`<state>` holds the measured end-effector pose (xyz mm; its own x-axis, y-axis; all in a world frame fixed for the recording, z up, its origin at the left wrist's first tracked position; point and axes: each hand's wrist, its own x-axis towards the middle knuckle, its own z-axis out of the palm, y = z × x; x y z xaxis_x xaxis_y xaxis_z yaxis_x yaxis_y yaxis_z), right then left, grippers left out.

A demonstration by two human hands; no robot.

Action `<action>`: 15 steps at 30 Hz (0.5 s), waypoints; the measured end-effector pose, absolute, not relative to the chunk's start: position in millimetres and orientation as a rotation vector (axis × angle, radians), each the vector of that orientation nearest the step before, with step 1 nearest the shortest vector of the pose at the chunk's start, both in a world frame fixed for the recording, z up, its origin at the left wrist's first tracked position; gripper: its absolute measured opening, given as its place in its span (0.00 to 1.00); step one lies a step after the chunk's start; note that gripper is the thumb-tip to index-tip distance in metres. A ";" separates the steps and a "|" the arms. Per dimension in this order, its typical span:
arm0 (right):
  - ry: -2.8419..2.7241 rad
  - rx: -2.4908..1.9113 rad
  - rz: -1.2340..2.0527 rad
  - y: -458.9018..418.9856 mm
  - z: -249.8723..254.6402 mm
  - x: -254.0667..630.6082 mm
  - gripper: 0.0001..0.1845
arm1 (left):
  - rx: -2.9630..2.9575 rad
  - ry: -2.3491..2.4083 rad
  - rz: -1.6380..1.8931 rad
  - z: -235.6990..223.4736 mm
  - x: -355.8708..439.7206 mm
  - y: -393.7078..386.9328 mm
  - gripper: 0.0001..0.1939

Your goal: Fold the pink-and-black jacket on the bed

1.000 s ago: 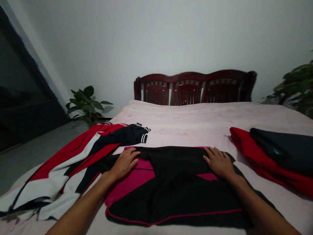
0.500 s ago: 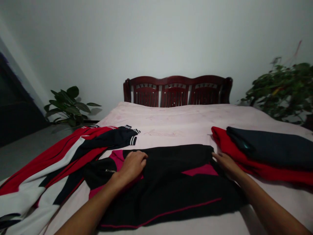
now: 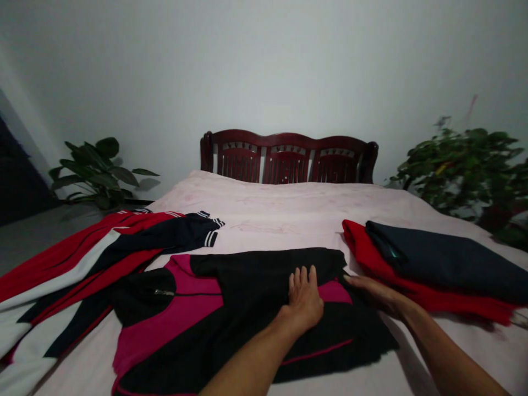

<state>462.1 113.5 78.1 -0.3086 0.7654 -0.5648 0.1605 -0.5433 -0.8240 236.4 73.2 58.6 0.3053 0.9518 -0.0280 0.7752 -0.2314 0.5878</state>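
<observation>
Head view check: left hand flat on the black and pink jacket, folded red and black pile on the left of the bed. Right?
No: the folded red and black pile sits on the right of the bed, beside the right hand, as the head view shows. The left hand is flat on the black and pink jacket.

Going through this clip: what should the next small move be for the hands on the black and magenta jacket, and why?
Probably the right hand should smooth the jacket's right edge flat: its fingertips rest there, the cloth beside them looks uneven, and the left hand presses the middle, holding the jacket in place.
</observation>
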 end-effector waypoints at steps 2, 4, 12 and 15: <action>-1.260 -1.514 1.849 109.1 81.4 462.0 0.29 | 2.094 1.524 0.502 46.8 238.2 78.1 0.41; -1.300 -1.500 1.788 103.0 85.2 461.5 0.31 | 2.096 1.496 0.560 39.7 237.7 79.6 0.40; -1.432 -1.398 1.570 90.3 113.4 435.3 0.32 | 1.791 1.464 0.986 48.4 235.7 73.1 0.41; -1.449 -1.194 1.631 93.0 139.3 393.0 0.32 | 1.485 1.366 1.290 60.5 221.7 65.1 0.33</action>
<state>393.0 93.0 139.3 -0.3797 0.9010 -0.2097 0.1023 -0.1843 -0.9775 221.7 65.1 60.5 -0.0671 0.9792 0.1914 0.2468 -0.1696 0.9541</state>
